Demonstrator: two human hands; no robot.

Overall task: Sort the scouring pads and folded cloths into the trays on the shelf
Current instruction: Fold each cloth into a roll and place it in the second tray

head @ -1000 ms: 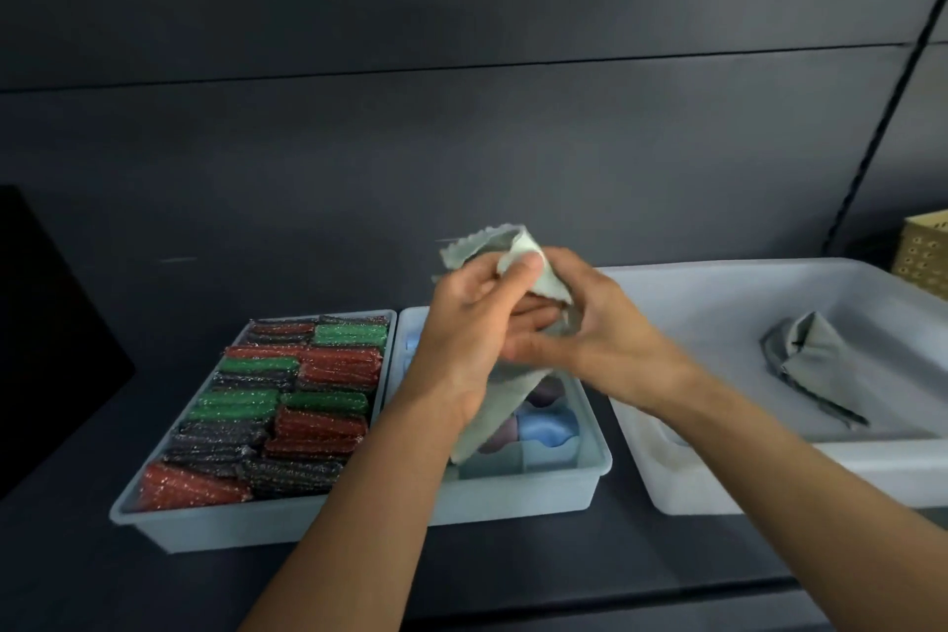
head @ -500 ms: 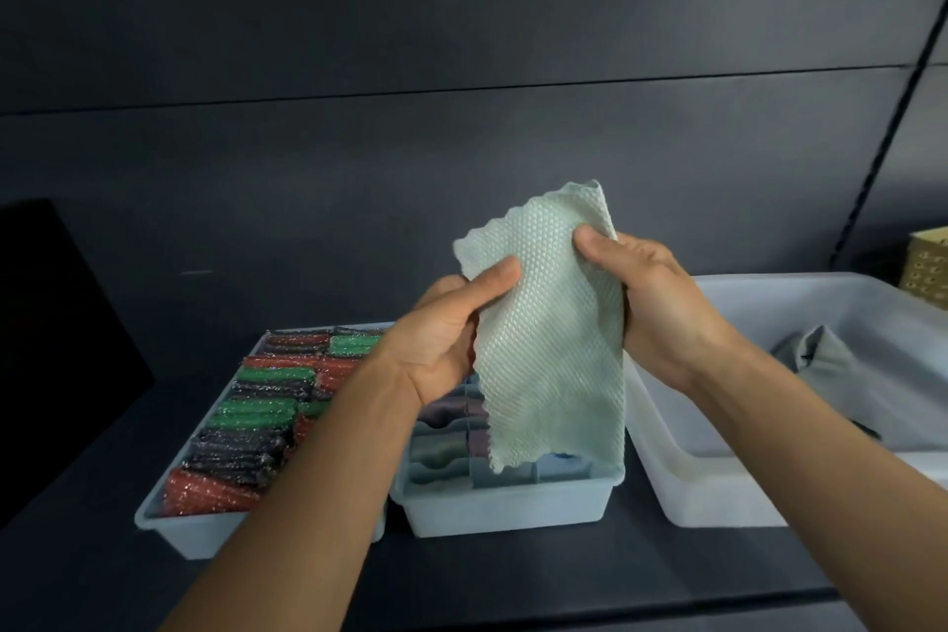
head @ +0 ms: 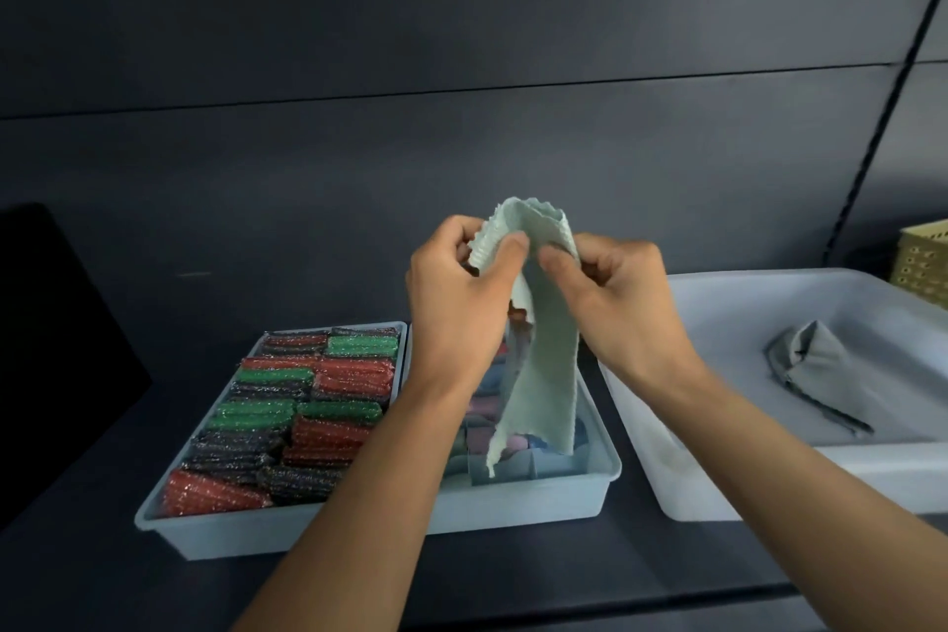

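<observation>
Both of my grips were closed on the top of the pale green cloth [head: 544, 364]. My left grip [head: 456, 303] pinched one side of the fold and my right grip [head: 615, 303] pinched the other, the two nearly touching. The cloth hung from them, doubled over at the top, its loose end dangling just above the divided tray [head: 513, 503] directly below.

It looked light and limp, with a waffled weave that should give the fingers some purchase. I judged it had no weight to speak of and nothing to break. The corners and the scalloped edge seemed the places to hold — taken by the middle, it would likely sag out of any fold.

Down to the left of my grips, just beside the divided tray, sat the tray [head: 215, 534] packed with red, green and dark scouring pads [head: 297, 405]. To the right, well apart from my grips, a larger tub [head: 718, 477] held one crumpled grey cloth [head: 810, 364]. All stood on a dark shelf [head: 564, 575] under a dark panelled wall [head: 461, 41] — a yellow basket [head: 923, 257] showed at the far right.
</observation>
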